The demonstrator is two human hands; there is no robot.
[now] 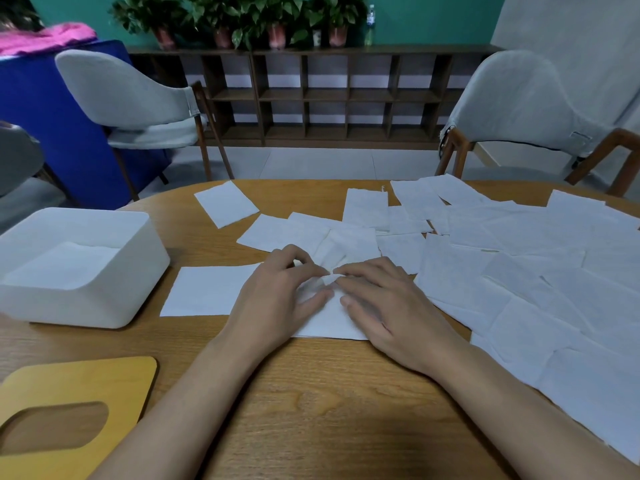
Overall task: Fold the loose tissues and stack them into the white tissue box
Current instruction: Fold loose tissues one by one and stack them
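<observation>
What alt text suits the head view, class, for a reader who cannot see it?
Two hands fold a tissue on a wooden table: the left hand pinches its raised edge, the right hand presses beside it. A white tissue box sits left, its lid lying nearer; loose tissues cover the right.

Near edge of the table is bare wood btw the forearms. A low lane runs left over the flat tissue to the open-topped white tissue box, w/ the lid lying flat near-left. Rt half is carpeted w/ overlapping loose tissues; centre is taken by left hand & right hand on the centre tissue.
</observation>
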